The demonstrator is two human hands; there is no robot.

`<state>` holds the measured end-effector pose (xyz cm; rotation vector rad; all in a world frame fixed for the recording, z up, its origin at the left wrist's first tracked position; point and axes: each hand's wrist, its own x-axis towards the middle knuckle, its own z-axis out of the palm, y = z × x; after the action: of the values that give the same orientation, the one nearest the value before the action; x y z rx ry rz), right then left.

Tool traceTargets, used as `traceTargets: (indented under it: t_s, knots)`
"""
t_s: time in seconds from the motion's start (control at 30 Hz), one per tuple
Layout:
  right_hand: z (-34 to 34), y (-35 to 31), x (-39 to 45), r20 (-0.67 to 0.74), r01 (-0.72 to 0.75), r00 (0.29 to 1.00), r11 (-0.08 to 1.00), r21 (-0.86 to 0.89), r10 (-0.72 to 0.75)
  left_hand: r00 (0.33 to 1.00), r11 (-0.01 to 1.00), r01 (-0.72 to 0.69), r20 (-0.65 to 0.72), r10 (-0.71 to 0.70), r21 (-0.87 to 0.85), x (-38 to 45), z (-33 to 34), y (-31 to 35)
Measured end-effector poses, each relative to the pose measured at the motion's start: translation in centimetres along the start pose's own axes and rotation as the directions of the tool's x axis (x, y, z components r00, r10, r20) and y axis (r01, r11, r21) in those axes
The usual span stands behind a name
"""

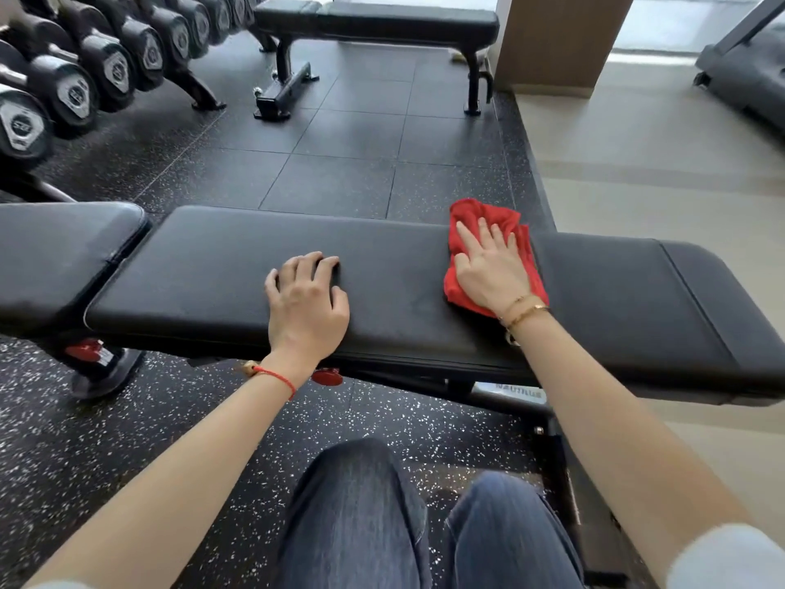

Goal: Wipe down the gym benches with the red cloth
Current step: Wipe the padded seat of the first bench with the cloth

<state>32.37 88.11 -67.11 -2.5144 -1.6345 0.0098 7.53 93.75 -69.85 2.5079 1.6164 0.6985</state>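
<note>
Two hands lie on the near bench (212,265), a long black padded one that runs across the view. The right hand (488,269) lies flat on the red cloth (492,223), fingers straight and spread, pressing it to the pad; it grips nothing. The cloth sits right of the pad's middle, against the far edge, with its bunched top spilling just over that edge. The left hand (306,299) rests bare on the pad near the middle, well apart from the cloth, fingers bent with the tips on the leather and holding nothing. A red cord (276,376) circles the left wrist; thin gold bracelets (522,310) circle the right.

Writing is scarce. Under the pad's near edge, a pale strip on the frame (520,395) bears letters cut off by the pad and too blurred to read. A red label (91,352) sits on the bench's left foot, its print unreadable. The dumbbells (76,93) on the rack at upper left carry grey hexagonal end plates with marks that cannot be made out.

A second bench (382,19) stands across the dark rubber floor (340,163), at the far edge of the tiles. A treadmill (747,65) stands on the pale floor at upper right. Knees in blue jeans (352,516) show below the bench.
</note>
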Motion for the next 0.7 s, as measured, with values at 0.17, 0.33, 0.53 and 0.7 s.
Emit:
traceTargets:
  t_s: [0.17,0.33,0.53,0.7]
  knots:
    - [0.9,-6.0,-0.5,-0.004,0.213,0.977,0.976,0.038,-0.213,1.000,1.000,0.003,0.004,-0.003,0.007,0.0,-0.1,0.0]
    - [0.8,-4.5,-6.3,-0.023,0.345,0.938,0.933,0.102,-0.345,1.000,1.000,-0.010,0.005,0.010,0.014,-0.1,-0.2,-0.1]
    - [0.1,2.2,-5.1,-0.041,0.077,0.996,0.997,-0.018,-0.077,1.000,1.000,-0.021,0.005,0.021,0.001,-0.2,-0.2,-0.2]
    - [0.1,-1.4,-0.1,-0.041,-0.021,0.999,0.999,0.043,0.023,1.000,1.000,-0.001,-0.002,0.001,-0.016,-0.2,-0.3,0.2]
